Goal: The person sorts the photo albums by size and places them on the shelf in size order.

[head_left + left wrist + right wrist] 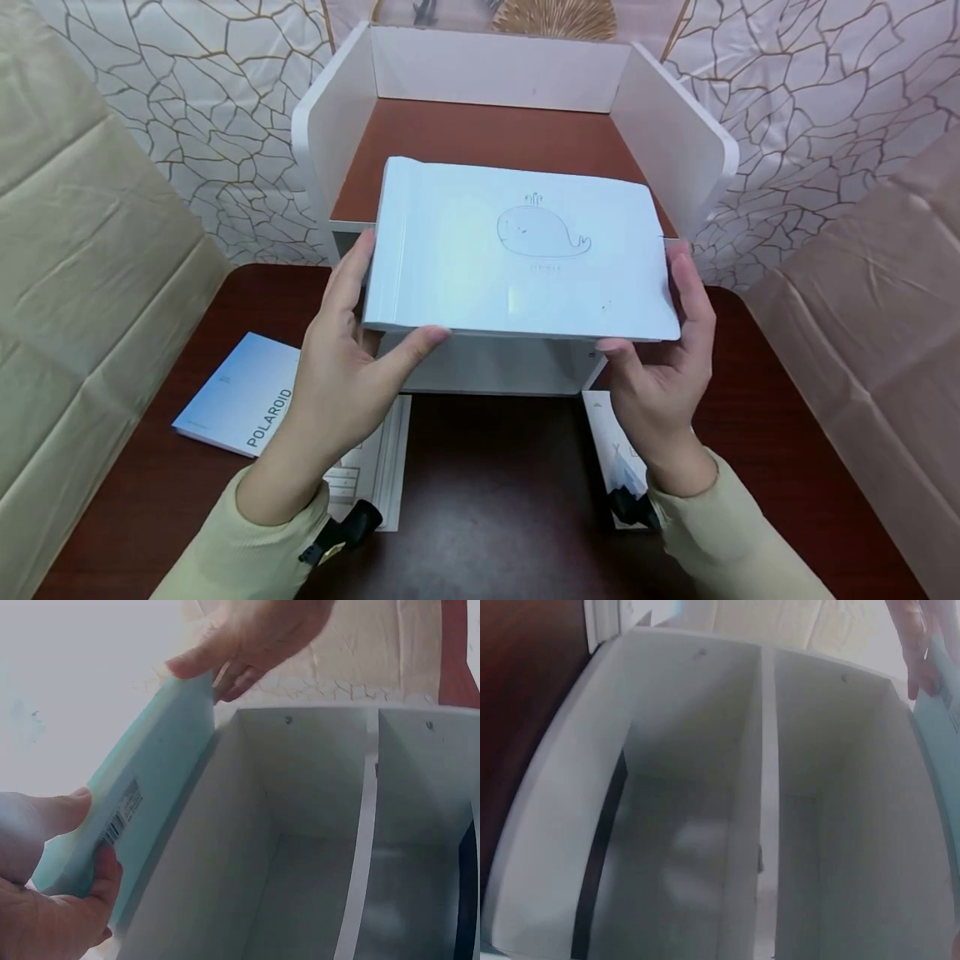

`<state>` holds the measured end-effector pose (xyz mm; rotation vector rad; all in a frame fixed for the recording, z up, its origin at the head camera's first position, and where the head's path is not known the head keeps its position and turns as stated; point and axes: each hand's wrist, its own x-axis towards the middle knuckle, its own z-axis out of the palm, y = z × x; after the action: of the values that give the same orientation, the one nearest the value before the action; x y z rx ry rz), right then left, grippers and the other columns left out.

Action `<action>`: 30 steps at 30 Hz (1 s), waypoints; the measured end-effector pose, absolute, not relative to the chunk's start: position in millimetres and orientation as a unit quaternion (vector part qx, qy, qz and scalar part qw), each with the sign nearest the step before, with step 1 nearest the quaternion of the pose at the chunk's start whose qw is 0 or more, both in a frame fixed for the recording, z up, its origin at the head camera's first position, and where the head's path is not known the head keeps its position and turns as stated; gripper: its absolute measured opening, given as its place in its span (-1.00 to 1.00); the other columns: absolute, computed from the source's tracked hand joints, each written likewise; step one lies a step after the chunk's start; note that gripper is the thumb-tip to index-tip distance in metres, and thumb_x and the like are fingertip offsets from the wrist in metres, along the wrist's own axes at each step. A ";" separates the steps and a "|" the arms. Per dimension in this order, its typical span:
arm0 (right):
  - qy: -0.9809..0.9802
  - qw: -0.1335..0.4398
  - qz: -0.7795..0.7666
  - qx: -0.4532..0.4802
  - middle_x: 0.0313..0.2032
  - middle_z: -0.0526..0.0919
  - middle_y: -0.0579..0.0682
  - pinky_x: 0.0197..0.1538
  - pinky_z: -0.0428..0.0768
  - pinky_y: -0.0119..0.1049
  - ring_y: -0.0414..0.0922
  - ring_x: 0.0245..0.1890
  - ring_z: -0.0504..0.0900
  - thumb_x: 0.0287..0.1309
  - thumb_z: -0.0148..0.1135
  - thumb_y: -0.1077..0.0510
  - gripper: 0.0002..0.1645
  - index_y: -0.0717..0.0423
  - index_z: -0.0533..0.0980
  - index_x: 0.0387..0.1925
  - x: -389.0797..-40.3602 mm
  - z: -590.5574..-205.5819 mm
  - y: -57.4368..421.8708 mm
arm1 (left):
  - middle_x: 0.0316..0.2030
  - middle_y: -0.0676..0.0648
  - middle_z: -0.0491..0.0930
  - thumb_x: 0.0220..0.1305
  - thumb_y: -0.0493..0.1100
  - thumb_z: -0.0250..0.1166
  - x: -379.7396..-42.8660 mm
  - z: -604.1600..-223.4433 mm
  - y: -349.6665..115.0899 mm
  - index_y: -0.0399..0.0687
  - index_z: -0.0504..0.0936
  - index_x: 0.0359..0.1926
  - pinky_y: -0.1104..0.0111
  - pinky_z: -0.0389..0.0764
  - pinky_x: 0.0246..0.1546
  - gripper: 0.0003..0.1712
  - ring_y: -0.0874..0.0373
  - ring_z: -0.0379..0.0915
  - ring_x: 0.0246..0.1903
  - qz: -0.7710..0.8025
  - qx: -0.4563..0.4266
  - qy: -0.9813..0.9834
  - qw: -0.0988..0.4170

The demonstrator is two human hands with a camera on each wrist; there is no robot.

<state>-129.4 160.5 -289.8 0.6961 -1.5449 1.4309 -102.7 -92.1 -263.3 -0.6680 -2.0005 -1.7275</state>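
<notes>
A pale blue album [465, 258] with a whale line drawing on its cover is held flat, closed, over the shelf unit's front edge. My left hand [348, 358] grips its left end, thumb along the near edge. At the right end my right hand [667, 375] holds it, thumb also at the near edge; part of its fingers is hidden by the album. In the left wrist view a barcode sticker [122, 814] shows on the underside, between the two hands' grips. The right wrist view catches only a strip of the album [937, 742] and a hand.
A white shelf unit [675, 125] with a brown top board [495, 133] stands behind; a divider [360, 855] splits its lower compartments. On the dark table [495, 483] lie a blue POLAROID book [240, 392], a white booklet [390, 475] by my left sleeve and another [607, 433] by my right.
</notes>
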 end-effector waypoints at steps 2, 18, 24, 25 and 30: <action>-0.646 0.464 0.544 0.267 0.27 0.29 0.33 0.28 0.32 -0.06 0.23 0.31 0.22 0.02 0.38 -0.21 0.06 0.56 0.21 0.19 -131.3 -284.4 159.3 | 0.39 0.02 0.08 0.07 -0.41 0.43 -106.1 -262.0 -90.8 -0.11 -0.01 0.50 0.29 0.38 0.17 0.08 0.15 0.16 0.29 -0.615 -0.232 -0.721 0.221; -0.721 0.489 0.444 0.212 0.03 0.55 0.27 0.19 0.41 -0.13 0.05 0.16 0.45 0.20 0.30 0.26 -0.68 0.43 0.54 -0.09 -141.8 -255.3 159.7 | 0.36 0.04 0.23 0.28 -0.01 0.32 -137.5 -254.1 -98.3 -0.16 0.16 0.45 0.27 0.53 -0.04 -0.16 0.20 0.40 0.09 -0.491 -0.183 -0.806 0.275; -0.771 0.486 0.359 0.201 0.02 0.62 0.12 0.14 0.43 -0.12 -0.07 0.10 0.51 0.21 0.30 0.23 -0.72 0.24 0.63 -0.05 -157.1 -258.0 171.9 | 0.31 -0.02 0.32 0.33 0.00 0.27 -145.6 -251.1 -97.8 -0.19 0.24 0.41 0.30 0.56 -0.04 -0.26 0.20 0.42 0.07 -0.443 -0.180 -0.821 0.312; -0.779 0.485 0.344 0.200 0.01 0.63 0.11 0.13 0.43 -0.12 -0.07 0.09 0.51 0.23 0.29 0.18 -0.71 0.23 0.63 -0.04 -158.2 -257.2 172.6 | 0.30 -0.04 0.34 0.33 0.01 0.26 -146.8 -250.3 -97.6 -0.20 0.26 0.40 0.30 0.56 -0.03 -0.27 0.20 0.41 0.08 -0.433 -0.176 -0.825 0.318; -0.804 0.483 0.287 0.195 -0.04 0.64 0.10 0.03 0.38 -0.07 0.04 -0.02 0.53 0.28 0.23 0.08 -0.68 0.19 0.64 -0.04 -163.7 -249.7 172.2 | 0.26 -0.09 0.41 0.33 0.08 0.25 -153.3 -246.0 -95.8 -0.21 0.33 0.35 0.28 0.56 -0.07 -0.29 0.13 0.48 0.02 -0.389 -0.150 -0.844 0.338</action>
<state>-163.7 172.2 -249.7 0.4747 -1.9591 0.6983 -153.3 -95.8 -246.0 -0.3918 -2.1986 -1.0147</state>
